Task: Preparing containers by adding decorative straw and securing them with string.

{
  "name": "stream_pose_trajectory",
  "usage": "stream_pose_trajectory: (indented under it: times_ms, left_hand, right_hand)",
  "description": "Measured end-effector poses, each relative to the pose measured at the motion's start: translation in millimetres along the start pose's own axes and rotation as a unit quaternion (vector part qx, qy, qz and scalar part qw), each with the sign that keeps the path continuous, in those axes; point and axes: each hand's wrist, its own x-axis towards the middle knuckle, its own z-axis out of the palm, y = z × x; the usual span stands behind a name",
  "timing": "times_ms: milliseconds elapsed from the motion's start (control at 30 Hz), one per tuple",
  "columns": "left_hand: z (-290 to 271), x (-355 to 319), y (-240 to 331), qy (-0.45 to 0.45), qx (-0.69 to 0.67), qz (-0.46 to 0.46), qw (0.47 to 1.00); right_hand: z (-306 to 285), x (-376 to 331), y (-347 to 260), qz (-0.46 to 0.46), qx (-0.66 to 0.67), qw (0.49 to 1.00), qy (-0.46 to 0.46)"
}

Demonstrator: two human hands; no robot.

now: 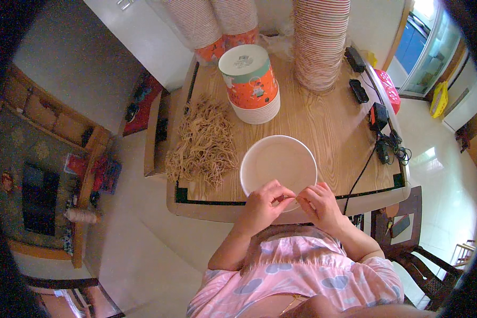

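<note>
A round white paper bucket [277, 159] stands with its mouth up near the table's front edge. Over its near rim my left hand [268, 205] is closed in a pinch, the fingertips pointing toward my other hand. My right hand [321, 207] is pinched too, its fingertips almost meeting the left ones. What lies between the fingertips is too small to make out. To the left of the bucket spreads a tangled pile of tan paper twine pieces [205, 146]. Behind it, an upside-down stack of orange printed paper buckets [253, 91] rests on the table.
Tall nested stacks of paper buckets [321, 42] and more in plastic [193, 24] line the table's back. Black adapters [377, 116] and a trailing cable [361, 172] lie at the right. A dark wooden chair [403, 228] with a phone stands right of me.
</note>
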Motion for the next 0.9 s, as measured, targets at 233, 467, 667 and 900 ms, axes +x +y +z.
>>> stream_pose_trajectory:
  times_ms: [233,467,667,900]
  left_hand:
    - [3.7,-1.2,-2.8,-0.002,0.055,0.019,0.998]
    - [0.8,0.9,2.8,-0.044,0.155,0.043,0.986]
    - [3.7,0.2,1.7,-0.039,0.205,0.057,0.976]
    - [7.0,1.5,4.6,-0.045,0.232,0.047,0.971]
  right_hand:
    - [1.0,-0.9,1.7,0.011,0.011,1.000,0.004]
    - [1.2,-3.8,3.8,0.033,0.032,0.999,0.014]
    - [-0.6,-2.9,1.1,0.039,0.044,0.998,0.022]
    - [-2.3,-0.7,3.1,0.032,0.037,0.999,0.019]
